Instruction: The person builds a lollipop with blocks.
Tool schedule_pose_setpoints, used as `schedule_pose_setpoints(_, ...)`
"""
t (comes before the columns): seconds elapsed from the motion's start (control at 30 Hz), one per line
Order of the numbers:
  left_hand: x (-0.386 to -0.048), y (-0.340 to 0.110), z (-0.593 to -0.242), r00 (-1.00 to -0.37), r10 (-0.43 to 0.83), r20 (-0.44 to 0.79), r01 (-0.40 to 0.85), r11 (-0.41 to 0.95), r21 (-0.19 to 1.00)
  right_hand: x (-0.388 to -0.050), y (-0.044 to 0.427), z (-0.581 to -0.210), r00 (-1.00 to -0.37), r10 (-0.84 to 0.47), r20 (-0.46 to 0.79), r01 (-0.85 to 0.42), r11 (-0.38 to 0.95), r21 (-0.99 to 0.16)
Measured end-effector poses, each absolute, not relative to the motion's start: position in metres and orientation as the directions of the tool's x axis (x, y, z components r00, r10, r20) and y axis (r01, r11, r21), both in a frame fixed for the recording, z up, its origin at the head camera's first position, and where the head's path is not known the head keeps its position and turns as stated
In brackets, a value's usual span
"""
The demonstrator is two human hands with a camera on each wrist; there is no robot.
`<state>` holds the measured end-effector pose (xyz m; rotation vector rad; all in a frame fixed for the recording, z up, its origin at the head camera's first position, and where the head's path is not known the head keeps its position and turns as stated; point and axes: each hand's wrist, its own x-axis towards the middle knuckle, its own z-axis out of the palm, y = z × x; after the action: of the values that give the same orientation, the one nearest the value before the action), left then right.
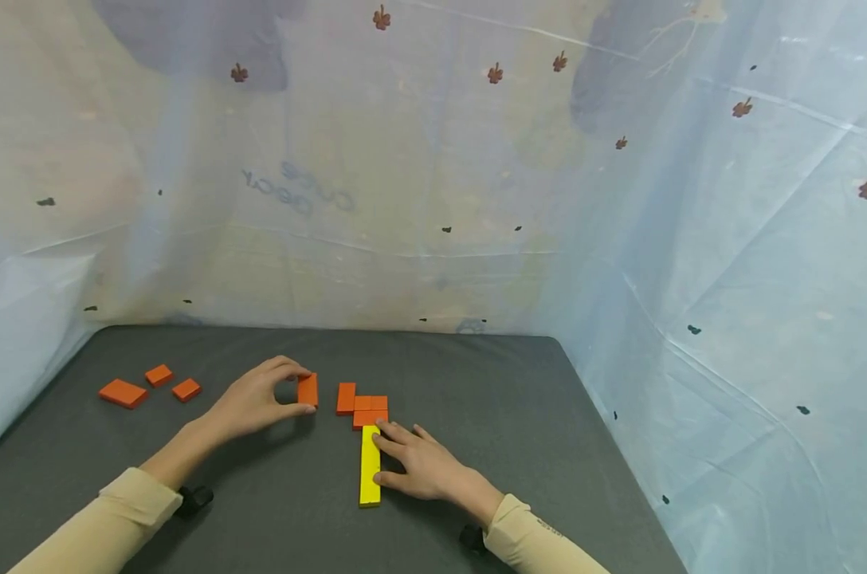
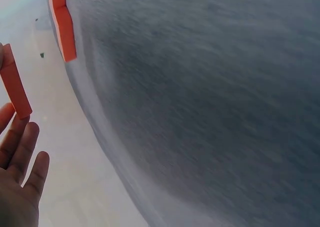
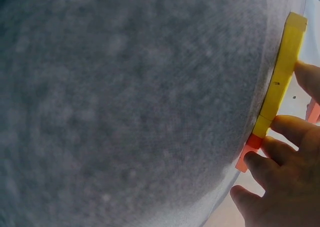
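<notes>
Translucent sheeting [image 1: 433, 143] stands behind a dark grey counter [image 1: 476, 383]; faint blue lettering [image 1: 297, 189], upper left of centre, is hard to read, and the sleeve print [image 1: 550, 527] at lower right is tiny. Left of centre, the left hand [image 1: 254, 400] pinches a flat orange rectangular block [image 1: 307, 390]. Lower centre, the right hand [image 1: 425, 464] rests spread, ungripping fingers against a bright yellow strip [image 1: 370, 474] below orange blocks [image 1: 370, 403].

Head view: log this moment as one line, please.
Left hand: pinches orange block | right hand: touches yellow strip | orange cluster: at strip's far end | loose orange pieces: three, far left
</notes>
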<state>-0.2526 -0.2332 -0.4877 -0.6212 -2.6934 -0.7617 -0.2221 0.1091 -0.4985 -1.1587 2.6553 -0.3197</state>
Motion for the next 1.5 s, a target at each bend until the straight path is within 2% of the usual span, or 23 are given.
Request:
schedule_pose_setpoints(0.47,-0.291,-0.177,-0.486,-0.832,0.416,0.367,0.549,0.709,0.442,-0.224,0.110,-0.501,-0.666,-0.735,-0.127,-0.688,0.670,-0.279)
schedule_pose_setpoints(0.97,-0.328,-0.121,-0.496,-0.823,0.491,0.284,0.567,0.683,0.461,-0.225,0.109,-0.498,-0.654,-0.749,-0.107,-0.709,0.656,-0.258)
schedule_pose_setpoints(1.27,-0.336,-0.103,-0.502,-0.835,0.511,0.203,0.542,0.704,0.459,-0.224,0.108,-0.498,-0.644,-0.759,-0.100,-0.728,0.647,-0.226)
schedule_pose_setpoints(1.5,-0.338,-0.095,-0.508,-0.843,0.517,0.146,0.527,0.742,0.415,-0.224,0.110,-0.499,-0.648,-0.755,-0.098,-0.729,0.652,-0.210)
